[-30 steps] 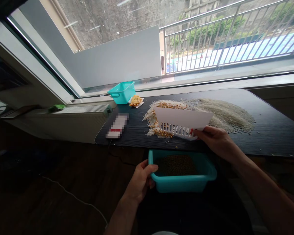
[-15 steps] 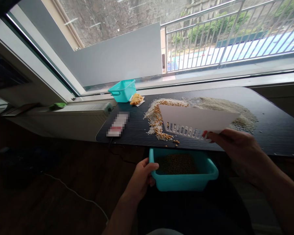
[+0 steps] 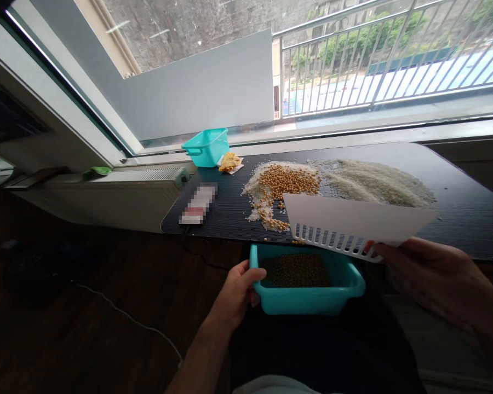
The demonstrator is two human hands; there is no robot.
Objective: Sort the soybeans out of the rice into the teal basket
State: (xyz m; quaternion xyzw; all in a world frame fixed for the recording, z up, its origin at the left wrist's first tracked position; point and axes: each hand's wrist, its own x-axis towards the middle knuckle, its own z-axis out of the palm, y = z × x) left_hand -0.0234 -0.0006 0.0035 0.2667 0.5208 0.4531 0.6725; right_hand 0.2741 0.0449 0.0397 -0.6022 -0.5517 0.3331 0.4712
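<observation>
My left hand (image 3: 241, 287) grips the left end of a teal plastic bin (image 3: 308, 301), thumb over the rim. Dark-looking beans (image 3: 298, 270) cover part of its floor. The bin is just below the table's front edge. My right hand (image 3: 435, 271) is closed on the lower right corner of a white slotted scraper (image 3: 353, 219), held over the front of the table. Behind and left of it lies a heap of yellow soybeans (image 3: 290, 180) mixed with white rice (image 3: 252, 186). A few beans sit by the table edge, partly hidden by the scraper.
A broad pile of rice (image 3: 378, 180) spreads over the right of the dark table (image 3: 225, 210). At the back left stand a second teal bin (image 3: 209, 149) and a crumpled yellow cloth (image 3: 230, 162). A blurred white-and-red object (image 3: 199, 203) with a cord lies at the left.
My right hand has drawn the scraper right and toward me, uncovering more of the soybean heap. My left hand and the bin stay nearly in place.
</observation>
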